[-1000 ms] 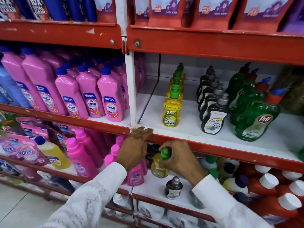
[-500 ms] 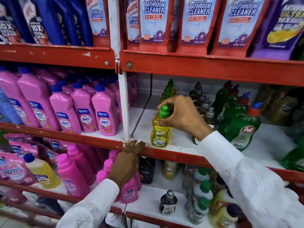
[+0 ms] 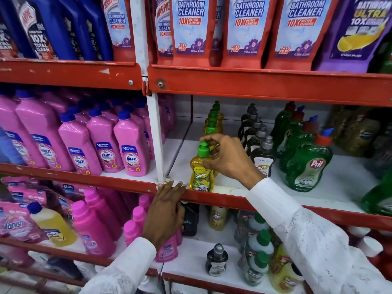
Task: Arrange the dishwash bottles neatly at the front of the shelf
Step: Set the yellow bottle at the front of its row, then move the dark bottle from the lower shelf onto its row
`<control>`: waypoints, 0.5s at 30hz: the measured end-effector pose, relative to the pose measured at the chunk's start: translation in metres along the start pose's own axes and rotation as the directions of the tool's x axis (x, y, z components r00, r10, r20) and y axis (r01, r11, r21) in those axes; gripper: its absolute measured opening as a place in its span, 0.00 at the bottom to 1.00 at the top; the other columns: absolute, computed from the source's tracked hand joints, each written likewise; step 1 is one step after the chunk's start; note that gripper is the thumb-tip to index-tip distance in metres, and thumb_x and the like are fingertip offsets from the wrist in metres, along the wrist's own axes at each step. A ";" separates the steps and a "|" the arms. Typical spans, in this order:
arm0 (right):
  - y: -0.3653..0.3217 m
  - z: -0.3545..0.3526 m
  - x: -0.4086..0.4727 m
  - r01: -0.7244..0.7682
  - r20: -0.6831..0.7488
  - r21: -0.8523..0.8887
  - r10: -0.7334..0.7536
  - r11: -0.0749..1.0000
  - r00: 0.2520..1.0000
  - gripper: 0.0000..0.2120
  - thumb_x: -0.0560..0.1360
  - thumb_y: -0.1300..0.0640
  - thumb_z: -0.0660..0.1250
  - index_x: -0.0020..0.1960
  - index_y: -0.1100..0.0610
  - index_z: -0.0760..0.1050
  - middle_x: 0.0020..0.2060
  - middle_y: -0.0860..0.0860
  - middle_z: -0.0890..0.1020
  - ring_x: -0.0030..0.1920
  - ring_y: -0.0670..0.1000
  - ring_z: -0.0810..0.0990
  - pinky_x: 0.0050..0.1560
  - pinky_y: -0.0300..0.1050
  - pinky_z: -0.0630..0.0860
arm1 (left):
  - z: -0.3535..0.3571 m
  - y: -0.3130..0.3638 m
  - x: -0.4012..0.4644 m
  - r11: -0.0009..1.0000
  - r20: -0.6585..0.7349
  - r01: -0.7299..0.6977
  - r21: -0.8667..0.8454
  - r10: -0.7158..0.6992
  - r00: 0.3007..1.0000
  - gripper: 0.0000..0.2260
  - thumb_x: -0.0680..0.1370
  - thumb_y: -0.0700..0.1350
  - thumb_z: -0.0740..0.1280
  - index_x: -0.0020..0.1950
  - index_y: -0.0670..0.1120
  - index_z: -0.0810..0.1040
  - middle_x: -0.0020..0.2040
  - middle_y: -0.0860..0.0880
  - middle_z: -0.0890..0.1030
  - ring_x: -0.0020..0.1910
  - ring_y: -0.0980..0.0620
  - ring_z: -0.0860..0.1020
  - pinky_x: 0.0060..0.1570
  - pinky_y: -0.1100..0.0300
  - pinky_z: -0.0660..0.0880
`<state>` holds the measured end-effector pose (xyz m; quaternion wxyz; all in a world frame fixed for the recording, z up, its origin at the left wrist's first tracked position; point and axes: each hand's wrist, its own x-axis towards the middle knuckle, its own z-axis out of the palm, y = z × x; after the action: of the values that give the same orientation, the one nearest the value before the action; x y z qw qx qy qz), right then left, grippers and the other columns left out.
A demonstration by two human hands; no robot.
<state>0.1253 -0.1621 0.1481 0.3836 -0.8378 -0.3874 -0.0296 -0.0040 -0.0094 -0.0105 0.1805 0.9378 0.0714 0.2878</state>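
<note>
A yellow dishwash bottle [image 3: 201,176] with a green cap stands upright at the front edge of the middle shelf [image 3: 265,203]. My right hand [image 3: 230,159] holds it around the neck. Behind it runs a row of the same yellow bottles [image 3: 214,122]. To the right are a row of dark bottles with grey caps [image 3: 262,158] and green Pril bottles [image 3: 307,164]. My left hand [image 3: 166,213] rests on the red shelf lip beside the white upright, fingers spread, holding nothing.
Pink Shakti bottles [image 3: 131,149] fill the left bay. Bathroom cleaner pouches [image 3: 246,28] hang on the shelf above. The lower shelf holds a small black bottle [image 3: 216,259], green-capped bottles [image 3: 258,253] and pink bottles [image 3: 95,225].
My right hand lifted the yellow bottle from the lower shelf up to the middle shelf and set it down at the front edge. My left hand stayed on the shelf lip.
</note>
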 end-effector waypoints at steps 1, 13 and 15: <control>0.003 -0.001 -0.006 0.006 -0.024 -0.005 -0.006 1.000 1.000 0.31 0.63 0.61 0.80 0.65 0.52 0.77 0.54 0.48 0.83 0.42 0.44 0.79 0.41 0.27 0.73 | 0.002 0.006 -0.003 1.000 -0.016 -0.017 0.015 0.017 1.000 0.23 0.72 0.41 0.63 0.68 0.47 0.73 0.67 0.47 0.77 0.70 0.45 0.69 0.73 0.45 0.62; 0.112 0.064 -0.171 -0.174 -0.171 -0.020 0.168 0.985 0.971 0.08 0.68 0.64 0.72 0.42 0.51 0.82 0.40 0.47 0.83 0.36 0.44 0.79 0.38 0.37 0.74 | 0.037 0.064 0.009 0.904 0.192 -0.427 -0.013 0.422 0.886 0.28 0.75 0.39 0.62 0.75 0.44 0.62 0.76 0.42 0.64 0.75 0.45 0.61 0.75 0.48 0.58; 0.130 0.099 -0.181 -0.260 -0.047 -0.035 0.258 0.965 0.965 0.09 0.70 0.60 0.70 0.49 0.53 0.81 0.45 0.50 0.84 0.41 0.47 0.80 0.42 0.37 0.72 | 0.040 0.068 0.012 0.899 0.257 -0.438 0.022 0.418 0.871 0.31 0.74 0.40 0.63 0.76 0.45 0.58 0.77 0.42 0.62 0.76 0.45 0.59 0.75 0.46 0.57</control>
<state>0.0616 -0.2624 -0.0651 0.3749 -0.8881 -0.2659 -0.0047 0.0311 -0.0811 -0.0096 0.0825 0.9650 -0.1494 0.1993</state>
